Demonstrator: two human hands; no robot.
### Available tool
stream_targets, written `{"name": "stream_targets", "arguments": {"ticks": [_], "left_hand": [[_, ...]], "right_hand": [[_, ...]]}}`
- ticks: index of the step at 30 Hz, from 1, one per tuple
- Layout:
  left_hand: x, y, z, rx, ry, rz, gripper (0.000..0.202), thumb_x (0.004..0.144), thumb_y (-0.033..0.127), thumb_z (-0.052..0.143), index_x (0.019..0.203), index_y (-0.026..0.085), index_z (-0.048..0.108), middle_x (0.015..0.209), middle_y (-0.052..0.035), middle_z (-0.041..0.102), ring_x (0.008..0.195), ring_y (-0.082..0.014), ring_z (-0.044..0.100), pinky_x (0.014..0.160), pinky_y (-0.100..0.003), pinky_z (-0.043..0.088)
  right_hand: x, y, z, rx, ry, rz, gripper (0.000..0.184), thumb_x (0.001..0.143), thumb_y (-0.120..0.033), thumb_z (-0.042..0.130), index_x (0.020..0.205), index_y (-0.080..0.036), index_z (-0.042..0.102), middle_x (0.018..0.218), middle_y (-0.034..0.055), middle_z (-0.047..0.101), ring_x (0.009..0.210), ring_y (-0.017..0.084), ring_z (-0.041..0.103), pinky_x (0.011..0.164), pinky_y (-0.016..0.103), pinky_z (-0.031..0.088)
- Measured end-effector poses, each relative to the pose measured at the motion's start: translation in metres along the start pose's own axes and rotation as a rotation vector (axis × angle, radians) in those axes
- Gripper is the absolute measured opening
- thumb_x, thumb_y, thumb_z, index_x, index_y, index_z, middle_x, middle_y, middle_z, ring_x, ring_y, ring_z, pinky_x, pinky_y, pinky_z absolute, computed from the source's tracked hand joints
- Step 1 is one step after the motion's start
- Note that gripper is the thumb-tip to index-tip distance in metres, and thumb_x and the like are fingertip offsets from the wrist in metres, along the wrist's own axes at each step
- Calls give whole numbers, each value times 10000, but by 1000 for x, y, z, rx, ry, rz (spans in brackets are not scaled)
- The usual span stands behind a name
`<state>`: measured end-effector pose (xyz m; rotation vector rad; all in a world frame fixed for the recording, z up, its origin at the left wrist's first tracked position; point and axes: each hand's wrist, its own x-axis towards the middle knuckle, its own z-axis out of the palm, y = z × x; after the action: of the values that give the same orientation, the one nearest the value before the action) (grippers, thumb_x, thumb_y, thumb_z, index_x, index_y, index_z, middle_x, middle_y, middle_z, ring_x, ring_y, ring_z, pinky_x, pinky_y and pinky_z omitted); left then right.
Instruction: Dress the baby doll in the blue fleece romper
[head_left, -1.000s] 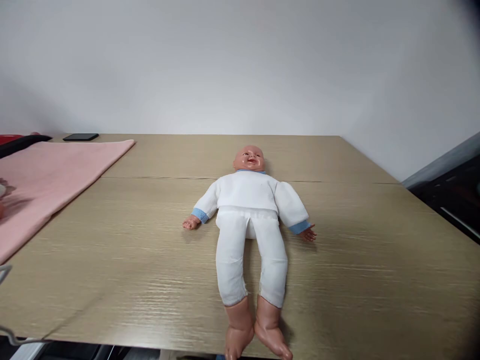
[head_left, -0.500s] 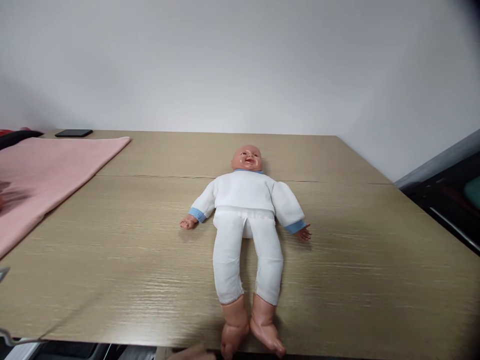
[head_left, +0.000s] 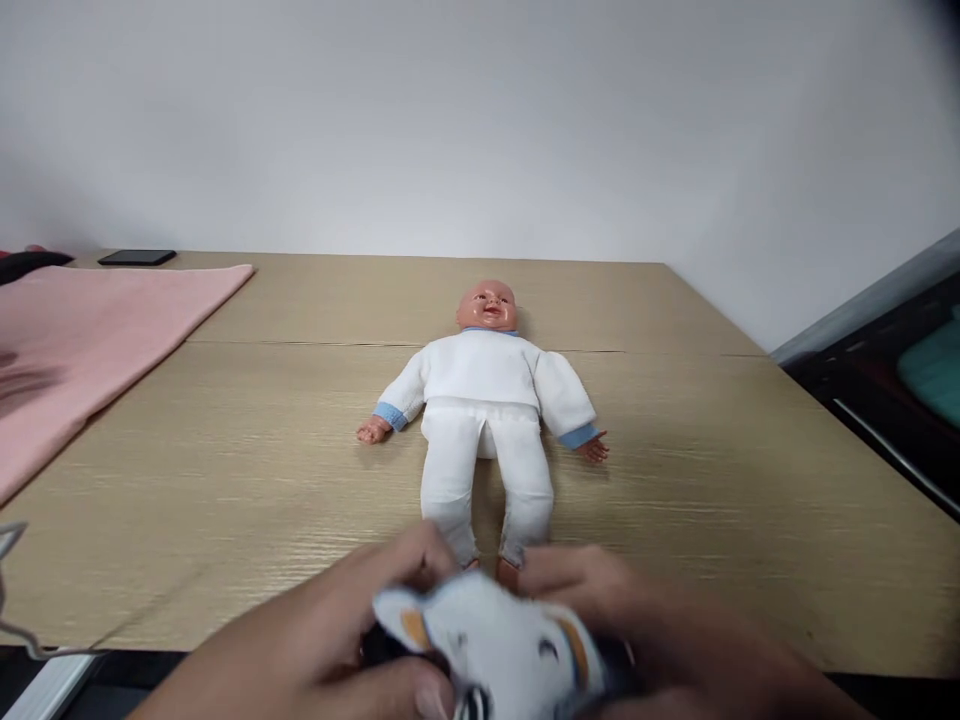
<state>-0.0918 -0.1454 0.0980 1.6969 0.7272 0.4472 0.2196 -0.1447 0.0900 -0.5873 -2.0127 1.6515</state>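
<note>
A baby doll (head_left: 484, 370) in white clothes with blue cuffs lies face up on the table (head_left: 247, 500), its head toward the wall. Before its legs, at the lower edge of the view, my left hand (head_left: 330, 620) is closed around one side of a white soft thing with an animal face (head_left: 487, 640). It has ears and orange and dark patches; whether it is a toy, a shoe or something else I cannot make out. My right hand (head_left: 652, 625), blurred, grips the other side. Both hands hide the doll's feet.
A pink cloth (head_left: 127, 340) covers the table's left side, with a flat black object (head_left: 137, 257) behind it. A bent metal wire (head_left: 30, 640) shows at the lower left. Past the right edge stands something black with a teal thing (head_left: 934, 370) in it.
Both my hands have come up into view from below with the white animal-faced thing between them, covering the doll's feet. The view has shifted slightly; the doll lies as before.
</note>
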Motion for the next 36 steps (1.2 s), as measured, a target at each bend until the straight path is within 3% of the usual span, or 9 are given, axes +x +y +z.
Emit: {"name": "stream_targets", "arguments": {"ticks": [3,5,9,14,18,23,27,32,36], "left_hand": [[15,13,-17,25,-122,-28,616,816,538,977,1297,241,732,1211,-51,796,1052,-250,740,981,-307,622],[23,16,-22,56,-160,20,511,803,481,1002,1197,222,803,1082,-31,803,933,-216,725,878,-261,609],[30,11,-19,61,-73,148,255,1044,400,786,1224,225,830,1147,-69,810,1068,-222,738,996,-276,595],[27,-6,-20,-67,34,-56,436,1101,571,660,1380,256,773,1269,-82,800,1200,-260,718,1156,-395,568],[28,-17,-27,-162,-24,-99,448,1028,605,759,1267,229,795,1085,-33,786,984,-202,711,928,-289,624],[48,-6,-28,-236,-314,173,556,704,501,1066,1121,186,877,1144,-63,810,1075,-310,755,1024,-376,635],[61,2,-26,-287,-331,277,265,853,347,989,1061,214,892,1119,-74,852,1216,-316,766,1139,-391,581],[53,-16,-18,-344,-310,370,214,1006,334,808,1166,195,839,1012,-81,840,1011,-265,802,1030,-346,629],[40,-27,-11,-407,-224,178,326,1047,478,741,1116,166,803,917,-50,765,799,-167,692,839,-253,624]], "right_hand": [[6,-16,-19,-56,145,174,375,1061,-470,687,1309,-202,776,1268,124,797,1196,275,737,1091,387,584],[12,-16,-26,-54,129,233,487,1091,-489,658,1487,-207,687,1328,121,779,1224,269,724,1120,406,577],[32,1,-28,144,-146,131,868,745,-502,1024,1488,-209,681,1281,69,786,1182,269,731,1035,339,614],[40,1,-39,-67,-136,73,278,902,-402,916,994,-199,751,944,-16,695,828,152,626,805,254,564],[37,-19,-52,-113,-80,99,291,1051,-335,736,829,-214,592,797,-52,565,699,112,488,704,227,494],[49,-23,-57,12,-165,112,291,1088,-390,689,866,-203,672,855,-30,642,827,138,616,842,246,564],[59,-14,-48,77,-330,-48,289,894,-445,933,973,-186,831,1053,34,787,1181,244,728,1128,341,564],[54,-16,-36,17,-83,-149,143,966,-288,878,1095,-225,874,1090,33,827,1156,221,737,1192,362,545],[50,-20,-29,144,66,84,258,1054,-365,776,1269,-235,838,1206,46,842,1171,231,761,1131,361,601]]}}
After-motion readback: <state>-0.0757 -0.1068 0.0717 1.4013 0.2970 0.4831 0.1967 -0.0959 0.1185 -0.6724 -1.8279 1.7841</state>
